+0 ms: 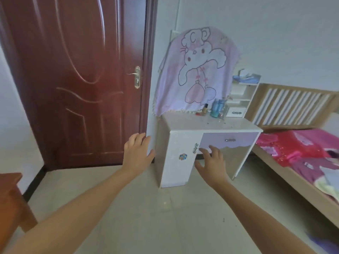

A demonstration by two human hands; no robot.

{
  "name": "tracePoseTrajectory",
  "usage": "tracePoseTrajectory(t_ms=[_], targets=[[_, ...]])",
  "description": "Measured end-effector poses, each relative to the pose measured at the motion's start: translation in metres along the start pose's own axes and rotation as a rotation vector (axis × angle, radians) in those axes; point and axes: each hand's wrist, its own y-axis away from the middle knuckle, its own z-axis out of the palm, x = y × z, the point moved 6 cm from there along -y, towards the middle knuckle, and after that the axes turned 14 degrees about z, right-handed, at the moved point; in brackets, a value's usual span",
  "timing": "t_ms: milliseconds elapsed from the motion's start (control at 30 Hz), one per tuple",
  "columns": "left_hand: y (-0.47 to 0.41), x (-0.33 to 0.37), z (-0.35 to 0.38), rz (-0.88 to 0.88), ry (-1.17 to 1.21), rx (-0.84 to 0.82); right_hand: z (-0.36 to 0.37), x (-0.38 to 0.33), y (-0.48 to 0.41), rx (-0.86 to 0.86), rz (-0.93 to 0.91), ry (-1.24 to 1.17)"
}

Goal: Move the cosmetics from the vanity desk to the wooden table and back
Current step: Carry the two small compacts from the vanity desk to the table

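Two empty hands hover, fingers (136,138) spread: left hand (136,153) at nine o'clock of the bench (183,125), right hand (213,165) at six; cosmetics (216,108) at one.

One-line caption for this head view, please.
Left hand and right hand reach open toward the vanity desk, cosmetics standing at its back.

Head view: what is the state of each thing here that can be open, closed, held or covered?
Door, closed.
Purple drawer, closed.
Cupboard door, closed.
Cosmetics, standing on the vanity desk, untouched.
Pink cloth, draped over the desk's back.
Left hand, open, empty.
Right hand, open, empty.
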Motion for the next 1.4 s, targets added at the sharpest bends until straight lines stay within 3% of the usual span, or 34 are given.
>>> tracePoseTrajectory(t_ms=[200,400,700,800,1000,1200,1400], targets=[[-0.072,0.036,0.010,0.136,0.065,0.083,-0.048,0.025,-0.050,0.089,0.055,0.093],[-0.140,0.014,0.029,0.191,0.084,0.117,-0.068,0.024,-0.119,0.143,0.110,0.121],[-0.238,-0.033,0.096,0.217,0.150,0.041,-0.029,0.023,-0.220,0.086,0.122,0.226],[-0.253,-0.039,0.140,0.173,0.216,-0.005,0.002,0.047,-0.233,0.008,0.169,0.246],[-0.293,-0.008,0.226,0.258,0.223,-0.159,0.033,0.111,-0.269,-0.074,0.275,0.216],[-0.369,0.046,0.289,0.289,0.222,-0.125,0.024,0.183,-0.351,-0.025,0.305,0.171],[-0.445,0.083,0.352,0.185,0.178,-0.130,0.030,0.235,-0.449,-0.087,0.221,0.130]])
